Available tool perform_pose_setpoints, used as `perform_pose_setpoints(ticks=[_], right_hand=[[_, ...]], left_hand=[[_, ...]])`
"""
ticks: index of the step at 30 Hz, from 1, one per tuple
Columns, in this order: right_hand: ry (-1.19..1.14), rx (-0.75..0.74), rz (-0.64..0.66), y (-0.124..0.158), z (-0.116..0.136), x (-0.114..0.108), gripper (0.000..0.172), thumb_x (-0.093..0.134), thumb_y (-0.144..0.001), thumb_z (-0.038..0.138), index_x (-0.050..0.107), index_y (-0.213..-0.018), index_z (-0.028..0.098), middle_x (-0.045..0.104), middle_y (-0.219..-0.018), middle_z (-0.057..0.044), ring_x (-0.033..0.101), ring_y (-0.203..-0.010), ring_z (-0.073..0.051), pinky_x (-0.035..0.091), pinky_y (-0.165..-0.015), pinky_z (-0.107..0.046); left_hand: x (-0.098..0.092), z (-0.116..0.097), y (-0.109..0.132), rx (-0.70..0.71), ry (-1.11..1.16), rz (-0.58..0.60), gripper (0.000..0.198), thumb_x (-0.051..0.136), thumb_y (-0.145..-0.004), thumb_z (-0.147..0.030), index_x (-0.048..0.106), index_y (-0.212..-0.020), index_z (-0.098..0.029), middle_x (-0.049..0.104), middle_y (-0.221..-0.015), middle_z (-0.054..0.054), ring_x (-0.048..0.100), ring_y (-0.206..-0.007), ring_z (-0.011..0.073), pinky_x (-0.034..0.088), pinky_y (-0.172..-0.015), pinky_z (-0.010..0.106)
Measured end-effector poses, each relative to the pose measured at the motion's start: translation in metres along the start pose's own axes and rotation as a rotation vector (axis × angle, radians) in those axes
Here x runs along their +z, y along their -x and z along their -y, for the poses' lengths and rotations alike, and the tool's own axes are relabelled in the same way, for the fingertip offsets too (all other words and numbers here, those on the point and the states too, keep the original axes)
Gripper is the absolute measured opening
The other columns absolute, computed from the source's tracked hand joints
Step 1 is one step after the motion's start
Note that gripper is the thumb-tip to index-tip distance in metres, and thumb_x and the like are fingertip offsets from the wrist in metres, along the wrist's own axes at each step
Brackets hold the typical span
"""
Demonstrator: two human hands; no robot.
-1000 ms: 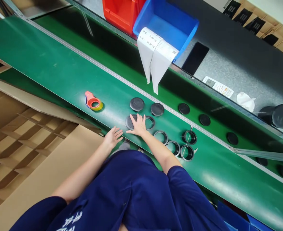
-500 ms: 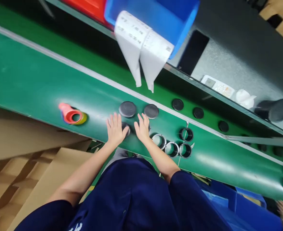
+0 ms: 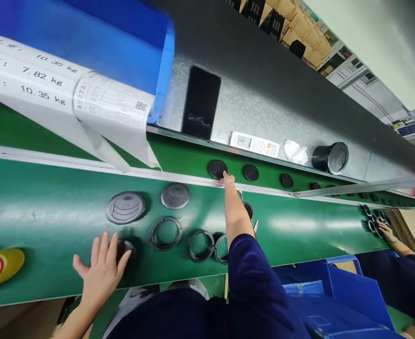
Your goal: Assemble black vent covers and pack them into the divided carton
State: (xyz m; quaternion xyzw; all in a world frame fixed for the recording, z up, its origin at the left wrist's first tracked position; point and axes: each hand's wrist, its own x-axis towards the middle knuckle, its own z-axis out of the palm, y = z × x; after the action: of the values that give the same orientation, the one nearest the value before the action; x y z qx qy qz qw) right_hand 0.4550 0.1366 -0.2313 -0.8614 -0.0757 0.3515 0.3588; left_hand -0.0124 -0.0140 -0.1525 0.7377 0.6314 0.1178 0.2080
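My left hand [image 3: 101, 266] lies over the green work surface with its fingers spread, its thumb side against a dark round part [image 3: 125, 252] that it partly covers. My right hand [image 3: 228, 178] reaches to the far green strip, its fingers closed at the edge of a black disc [image 3: 216, 168]. Two grey round louvre vents [image 3: 125, 207] lie flat beyond my left hand. A black ring [image 3: 165, 233] lies between my hands, with more rings [image 3: 200, 246] to its right. My right forearm hides part of another ring [image 3: 248, 210].
Several black discs [image 3: 250, 172] line the far strip. Above it, a shelf holds a blue bin [image 3: 122, 37], a phone [image 3: 202, 101], a remote [image 3: 255, 143] and a black cylinder [image 3: 329, 157]. Yellow and red tape rolls [image 3: 11, 266] lie left. Another person's hand [image 3: 387, 233] touches rings at far right.
My right hand has left the near dark part and reached out to a disc on the far strip. My left hand stays beside the dark part. The view has shifted right and closer.
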Motion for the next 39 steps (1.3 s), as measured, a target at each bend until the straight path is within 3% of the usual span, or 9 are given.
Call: perform_pose_setpoints(ticks=[3,7,11,13,15,20,23,30,39], right_hand=[[-0.219,0.145,0.125,0.023,0.002,0.016,0.024,0.061,-0.097,0.016,0.048,-0.077,0.021,0.052,-0.057,0.006,0.060,-0.057,-0.011,0.058,-0.067,-0.026],[-0.444,0.207,0.373,0.111,-0.008,0.019,0.033,0.063,-0.096,0.016,0.043,-0.071,0.022,0.059,-0.059,0.003,0.066,-0.062,-0.010,0.061,-0.073,-0.024],[-0.734,0.277,0.791,0.229,-0.048,0.003,0.034,0.082,-0.081,0.027,0.050,-0.073,0.021,0.068,-0.066,0.001,0.072,-0.068,-0.015,0.063,-0.070,-0.029],[-0.777,0.273,0.985,0.273,-0.068,-0.010,0.039,0.089,-0.074,0.037,0.053,-0.076,0.022,0.069,-0.071,0.000,0.073,-0.070,-0.018,0.063,-0.070,-0.031],[-0.671,0.143,1.001,0.295,-0.080,-0.028,0.043,0.086,-0.076,0.053,0.055,-0.080,0.022,0.069,-0.075,-0.002,0.071,-0.074,-0.019,0.062,-0.073,-0.035],[-0.204,-0.737,0.506,0.282,-0.071,-0.091,0.041,0.055,-0.099,0.057,0.071,-0.116,0.023,0.064,-0.118,-0.011,0.058,-0.119,-0.024,0.048,-0.110,-0.047],[0.071,-1.103,0.546,0.272,-0.067,-0.118,0.041,0.044,-0.106,0.049,0.075,-0.124,0.031,0.051,-0.143,-0.009,0.040,-0.139,-0.027,0.033,-0.121,-0.051],[0.163,-1.092,0.656,0.282,-0.081,-0.122,0.060,0.029,-0.109,0.056,0.083,-0.111,0.028,0.051,-0.138,-0.009,0.036,-0.138,-0.027,0.027,-0.124,-0.049],[0.124,-1.058,0.772,0.284,-0.086,-0.129,0.083,0.017,-0.104,0.071,0.085,-0.101,0.024,0.057,-0.137,-0.011,0.036,-0.139,-0.027,0.027,-0.126,-0.047]], left_hand=[[-0.014,-0.019,-0.014,-0.052,0.141,-0.031,0.071,0.050,-0.094,-0.056,0.047,-0.157,-0.024,0.043,-0.163,0.018,0.028,-0.156,0.0399,0.008,-0.130,0.061],[-0.023,-0.073,-0.041,-0.325,0.643,0.191,0.060,0.073,-0.081,-0.054,0.064,-0.134,-0.027,0.060,-0.148,0.013,0.045,-0.146,0.0401,0.029,-0.126,0.056],[-0.019,-0.128,-0.062,-0.502,1.477,0.316,0.084,0.085,-0.072,-0.051,0.051,-0.147,-0.035,0.049,-0.160,0.008,0.041,-0.150,0.0369,0.041,-0.120,0.057],[-0.020,-0.145,-0.061,-0.552,1.710,0.295,0.076,0.080,-0.077,-0.053,0.056,-0.144,-0.027,0.057,-0.152,0.011,0.046,-0.146,0.0369,0.043,-0.119,0.056],[-0.024,-0.156,-0.052,-0.593,1.822,0.255,0.060,0.070,-0.086,-0.052,0.063,-0.135,-0.019,0.066,-0.139,0.013,0.050,-0.143,0.0354,0.043,-0.119,0.054],[-0.039,-0.180,-0.011,-0.631,1.902,0.375,0.063,0.045,-0.098,-0.070,0.065,-0.131,-0.019,0.066,-0.138,0.014,0.052,-0.141,0.0367,0.044,-0.115,0.061],[-0.040,-0.194,0.015,-0.650,1.881,0.454,0.078,0.034,-0.094,-0.082,0.063,-0.135,-0.023,0.064,-0.142,0.013,0.053,-0.140,0.0390,0.046,-0.111,0.066],[-0.033,-0.206,0.054,-0.546,1.803,0.439,0.087,0.031,-0.092,-0.085,0.059,-0.144,-0.021,0.067,-0.136,0.017,0.062,-0.130,0.0370,0.051,-0.107,0.059],[-0.031,-0.195,0.078,-0.539,1.849,0.556,0.098,0.020,-0.090,-0.087,0.057,-0.145,-0.014,0.069,-0.129,0.024,0.067,-0.119,0.0437,0.053,-0.095,0.071]])
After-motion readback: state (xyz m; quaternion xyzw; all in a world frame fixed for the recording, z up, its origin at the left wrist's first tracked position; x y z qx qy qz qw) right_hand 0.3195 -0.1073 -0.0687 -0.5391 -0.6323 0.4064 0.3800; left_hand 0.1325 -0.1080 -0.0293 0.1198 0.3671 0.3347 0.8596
